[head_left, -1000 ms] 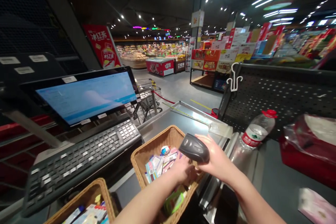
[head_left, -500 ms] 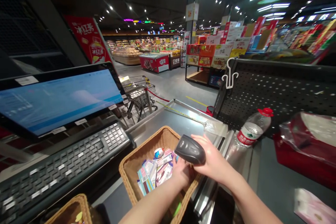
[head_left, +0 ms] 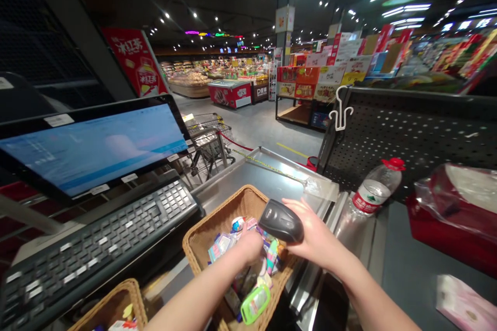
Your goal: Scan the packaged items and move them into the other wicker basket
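Steel checkout counter (head_left: 267, 176), barcode scanner (head_left: 280, 221) held in right fingers (head_left: 297, 207)

The scanner (head_left: 280, 221) is smooth matt black plastic, the basket (head_left: 248, 197) rough woven wicker, the bench (head_left: 264, 176) dull brushed steel. The bottle (head_left: 376, 189) is thin, glossy clear plastic, the keyboard (head_left: 101, 227) matt black plastic, the pegboard (head_left: 411, 134) perforated black metal.

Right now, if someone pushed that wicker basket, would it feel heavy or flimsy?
The basket probably feels light for its size, since it's woven wicker holding small packets. Its rim looks stiff, so it should hold its shape, though packets might shift.
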`<state>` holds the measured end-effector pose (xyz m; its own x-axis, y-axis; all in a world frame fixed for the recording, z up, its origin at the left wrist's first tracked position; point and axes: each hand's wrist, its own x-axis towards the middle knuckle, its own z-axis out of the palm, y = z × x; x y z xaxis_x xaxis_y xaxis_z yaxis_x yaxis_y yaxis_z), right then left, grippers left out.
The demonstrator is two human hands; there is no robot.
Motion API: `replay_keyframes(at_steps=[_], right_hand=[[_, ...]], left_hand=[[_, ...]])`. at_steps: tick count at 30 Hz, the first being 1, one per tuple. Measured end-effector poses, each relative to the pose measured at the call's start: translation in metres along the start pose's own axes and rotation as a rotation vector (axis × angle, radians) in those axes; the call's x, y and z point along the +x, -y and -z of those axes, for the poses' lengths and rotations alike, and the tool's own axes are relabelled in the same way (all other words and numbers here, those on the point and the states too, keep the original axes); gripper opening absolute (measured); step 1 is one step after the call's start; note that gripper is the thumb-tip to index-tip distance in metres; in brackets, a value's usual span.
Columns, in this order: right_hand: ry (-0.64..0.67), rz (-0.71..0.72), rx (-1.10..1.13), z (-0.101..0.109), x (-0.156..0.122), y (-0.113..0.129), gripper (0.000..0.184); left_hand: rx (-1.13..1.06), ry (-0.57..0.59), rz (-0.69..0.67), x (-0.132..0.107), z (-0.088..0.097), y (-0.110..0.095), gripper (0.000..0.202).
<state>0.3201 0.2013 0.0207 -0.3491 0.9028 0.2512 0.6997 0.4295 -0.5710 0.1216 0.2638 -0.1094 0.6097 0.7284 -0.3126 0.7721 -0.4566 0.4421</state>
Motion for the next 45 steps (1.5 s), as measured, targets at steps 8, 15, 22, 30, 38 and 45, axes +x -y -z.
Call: replay_keyframes(at_steps=[8,15,22,30,38,45], right_hand=[[-0.045,0.045,0.017,-0.005,0.003,0.018,0.060],[-0.128,0.065,-0.002,-0.020,0.011,0.039,0.056],[-0.126,0.220,-0.027,-0.032,0.029,0.083,0.054],[-0.030,0.350,0.009,-0.050,0.042,0.157,0.055],[0.097,0.494,0.085,-0.081,0.038,0.197,0.057],[0.125,0.522,0.109,-0.092,0.035,0.214,0.056]], left_hand=[[0.066,-0.188,0.058,-0.056,0.031,0.003,0.012],[0.119,-0.729,0.113,-0.149,0.088,0.021,0.030],[0.152,-1.124,0.283,-0.243,0.120,0.036,0.038],[0.175,-1.299,0.452,-0.316,0.119,0.046,0.039],[0.169,-1.350,0.570,-0.359,0.098,0.055,0.039],[0.164,-1.381,0.624,-0.385,0.089,0.061,0.039]])
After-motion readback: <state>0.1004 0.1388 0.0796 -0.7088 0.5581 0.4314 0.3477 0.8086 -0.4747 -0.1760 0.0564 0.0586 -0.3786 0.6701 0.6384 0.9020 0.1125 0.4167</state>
